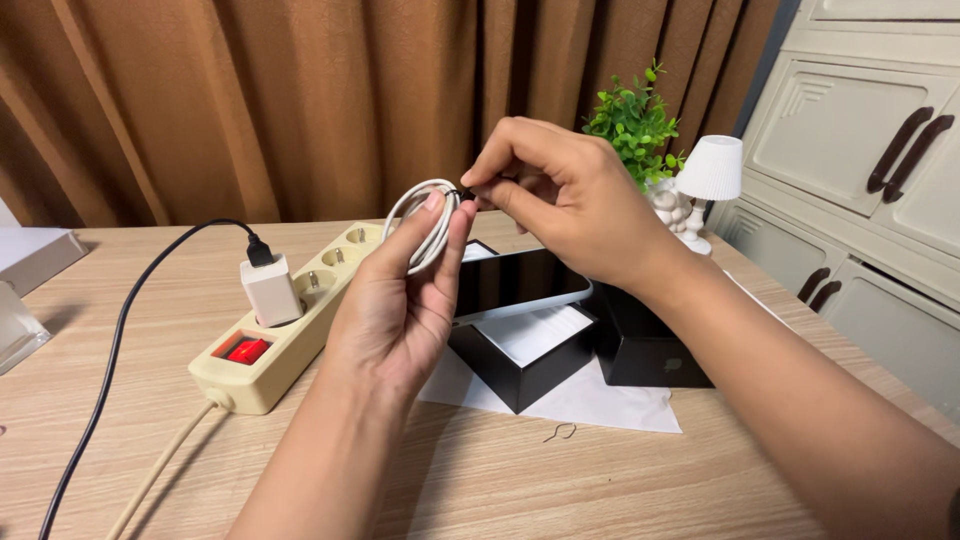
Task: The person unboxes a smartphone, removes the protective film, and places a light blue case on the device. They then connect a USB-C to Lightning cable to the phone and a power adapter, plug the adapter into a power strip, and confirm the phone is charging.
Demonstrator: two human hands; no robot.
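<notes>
Here, both hands meet above the middle of the wooden surface (480, 480). Left hand (395, 310) is closed round a coiled white cable (425, 225), thumb and fingers pinning the loops. Right hand (560, 205) is pinched shut on a small dark tie or tip at the coil's 3 o'clock edge; which of the two, cannot tell.

Judgement on the step: loops best kept gripped flat in the left hand while the right works the small dark piece with fingertips only, no tugging, so the coil does not spring apart.

Packaging, from the hands:
- 6 o'clock: open black box (520, 360), square, white insert inside, a dark-screened phone (515, 282) lying across it.
- 4 o'clock: black box lid (645, 350), plain, touching the box.
- Under both: white paper sheet (590, 405); small wire pin (562, 432) just below it.
- 9 o'clock: cream power strip (285, 340), red switch, white charger (270, 288) plugged in with black cord.
- 2 o'clock: small green plant (632, 122), white lamp (708, 180).
</notes>
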